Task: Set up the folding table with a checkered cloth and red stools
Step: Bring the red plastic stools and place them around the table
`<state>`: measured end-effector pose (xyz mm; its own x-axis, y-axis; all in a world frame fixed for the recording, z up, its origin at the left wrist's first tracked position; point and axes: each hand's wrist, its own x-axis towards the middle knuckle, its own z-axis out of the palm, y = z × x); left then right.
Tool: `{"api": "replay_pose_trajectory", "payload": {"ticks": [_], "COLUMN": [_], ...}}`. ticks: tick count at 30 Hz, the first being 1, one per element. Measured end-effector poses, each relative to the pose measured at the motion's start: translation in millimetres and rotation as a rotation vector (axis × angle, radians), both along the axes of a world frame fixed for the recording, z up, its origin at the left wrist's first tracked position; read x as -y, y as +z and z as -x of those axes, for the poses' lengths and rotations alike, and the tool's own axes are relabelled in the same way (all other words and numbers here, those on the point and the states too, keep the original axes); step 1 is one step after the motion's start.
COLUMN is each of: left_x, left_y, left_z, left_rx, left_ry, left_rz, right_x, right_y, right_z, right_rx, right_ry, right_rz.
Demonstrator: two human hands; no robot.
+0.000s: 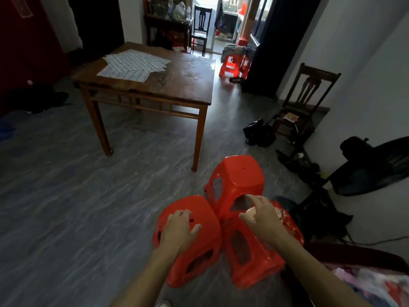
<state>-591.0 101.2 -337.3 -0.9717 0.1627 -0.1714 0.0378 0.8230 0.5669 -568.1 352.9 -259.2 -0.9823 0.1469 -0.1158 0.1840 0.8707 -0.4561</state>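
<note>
Three red stools of smooth, glossy moulded plastic are standing clustered on the grey, streaky floor in the near foreground, each with a rounded square seat and oval cut-outs in its flaring sides. The left hand [180, 227] is resting palm down on the seat of the left stool [199, 244], fingers spread and curling over the top with the fingertips near a small slot in the seat; it is pressing on the plastic rather than closing round anything. The right hand [262, 214] is reaching over the right stool [250, 258], whose seat is carrying a printed pattern, with fingers loosely bent and the fingertips at the lower edge of the far stool [240, 178]; whether it is actually gripping either stool cannot be told. The far stool is sitting touching the other two, its plain seat showing a tiny hole. Well beyond them a square wooden table [188, 85] with a worn, shiny brown top and carved rails is standing on four straight legs. A checkered cloth [135, 65], pale with a fine grid, is lying folded flat in overlapping layers on the table's far left corner. Two more red stools [230, 65] are standing by the bright doorway, with grey fabric draped over them.
</note>
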Motion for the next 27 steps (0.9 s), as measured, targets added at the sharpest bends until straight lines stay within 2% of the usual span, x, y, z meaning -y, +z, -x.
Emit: {"api": "replay_pose_trajectory", "payload": {"ticks": [11,15,22,27], "left_x": [34,33,12,1], "left_y": [-29,-59,-118,-179], "left_z": [100,118,126,126], "left_rx": [0.031,0.099,0.288,0.385], "left_ry": [0.142,0.185,0.360,0.454], "left_rz": [-0.018,0.063,0.096,0.067], "right_x": [14,11,6,3], "right_y": [-34,-64,-163,-239], "right_z": [117,161,219,241], "right_rx": [0.121,0.208,0.387,0.490], "right_ry": [0.092,0.174,0.391,0.456], "right_rz": [0.020,0.048,-0.014,-0.044]}}
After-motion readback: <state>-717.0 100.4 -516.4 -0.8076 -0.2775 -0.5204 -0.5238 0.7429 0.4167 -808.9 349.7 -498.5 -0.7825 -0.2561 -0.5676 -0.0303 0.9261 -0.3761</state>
